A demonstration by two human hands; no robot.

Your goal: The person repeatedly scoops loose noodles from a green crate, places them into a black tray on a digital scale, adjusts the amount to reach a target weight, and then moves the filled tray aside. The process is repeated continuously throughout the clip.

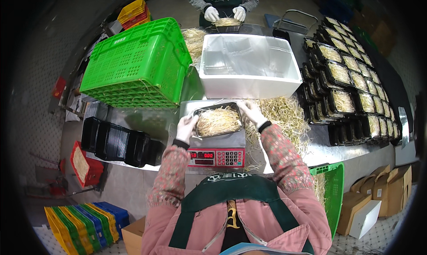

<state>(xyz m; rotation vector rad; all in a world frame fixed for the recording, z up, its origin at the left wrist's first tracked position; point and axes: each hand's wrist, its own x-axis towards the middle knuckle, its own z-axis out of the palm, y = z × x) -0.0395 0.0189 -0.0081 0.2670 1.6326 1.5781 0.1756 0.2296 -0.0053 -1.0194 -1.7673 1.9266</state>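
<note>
A black plastic tray filled with bean sprouts (218,120) is over the metal platform of a red digital scale (217,157). My left hand (186,127), in a white glove, grips the tray's left edge. At its upper right edge is my right hand (251,112), gloved too, with fingers against the rim; how firmly they grip cannot be told. Loose bean sprouts (283,121) lie heaped on the metal table right of the scale. Empty black trays (116,141) stand nested in a row to the left.
A white foam box (250,86) and stacked green crates (133,64) stand behind the scale. Filled trays (343,101) are piled high at right. Across the table, a person's gloved hands (225,14) touch another tray of sprouts. A green crate (333,195) sits by the near right edge.
</note>
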